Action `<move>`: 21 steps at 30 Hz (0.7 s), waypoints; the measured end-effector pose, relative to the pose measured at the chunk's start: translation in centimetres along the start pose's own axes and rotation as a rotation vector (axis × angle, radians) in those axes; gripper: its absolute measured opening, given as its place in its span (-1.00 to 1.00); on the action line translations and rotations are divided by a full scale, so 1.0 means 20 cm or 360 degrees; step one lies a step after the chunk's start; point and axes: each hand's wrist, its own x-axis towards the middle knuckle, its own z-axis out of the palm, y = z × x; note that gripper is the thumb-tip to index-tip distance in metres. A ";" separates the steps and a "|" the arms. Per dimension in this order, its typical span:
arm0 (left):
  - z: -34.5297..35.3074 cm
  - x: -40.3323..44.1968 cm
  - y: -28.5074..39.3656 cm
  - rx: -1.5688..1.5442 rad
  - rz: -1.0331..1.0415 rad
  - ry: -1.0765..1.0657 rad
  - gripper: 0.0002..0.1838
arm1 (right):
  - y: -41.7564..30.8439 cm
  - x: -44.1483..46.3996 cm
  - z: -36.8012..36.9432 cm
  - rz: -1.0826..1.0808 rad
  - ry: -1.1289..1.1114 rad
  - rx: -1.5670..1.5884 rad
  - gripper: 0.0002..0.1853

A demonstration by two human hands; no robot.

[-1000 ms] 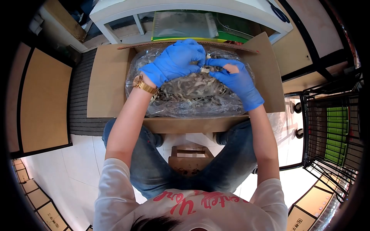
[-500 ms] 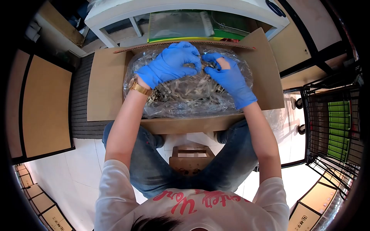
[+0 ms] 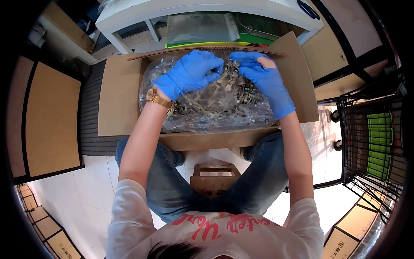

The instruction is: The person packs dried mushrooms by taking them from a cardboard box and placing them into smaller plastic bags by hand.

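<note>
A clear plastic bag [image 3: 185, 123] of grey-brown dried mushrooms [image 3: 230, 84] lies inside a cardboard box [image 3: 215, 140] between the knees. My left hand [image 3: 192, 74], in a blue glove with a gold watch at the wrist, is over the bag's left half. Its fingers are curled and pinched against the thumb; whatever is in the pinch is hidden. My right hand [image 3: 265, 80], gloved in blue with skin showing through at the thumb side, is over the right half. Its fingers reach left, apart from the thumb, beside the mushrooms.
A white table [image 3: 207, 13] stands beyond the box, with plastic packaging [image 3: 202, 26] beneath it. To the right is a black wire cart [image 3: 371, 138] holding a green crate [image 3: 378, 146]. A small wooden stool [image 3: 214, 181] is between the legs, and a cabinet [image 3: 51, 116] stands left.
My hands have moved apart. The right hand has shifted to the right and its fingers have spread, uncovering mushrooms between the hands; the left hand has barely moved.
</note>
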 end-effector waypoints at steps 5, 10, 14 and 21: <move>0.01 -0.01 -0.02 -0.0043 0.0015 0.0058 -0.89 | 0.07 -0.02 0.04 0.0040 -0.0244 -0.0113 -0.74; -0.05 -0.02 0.00 -0.0045 0.0099 0.0083 -0.88 | 0.05 -0.02 0.05 -0.0040 -0.0235 -0.0442 -0.85; -0.06 -0.02 -0.02 -0.0070 0.0204 0.0245 -0.87 | -0.01 -0.02 0.04 0.0161 -0.0243 0.0060 -0.80; -0.07 -0.01 0.01 -0.0280 0.0085 0.0331 -0.85 | -0.05 -0.04 0.01 0.0377 -0.0388 0.0144 -0.73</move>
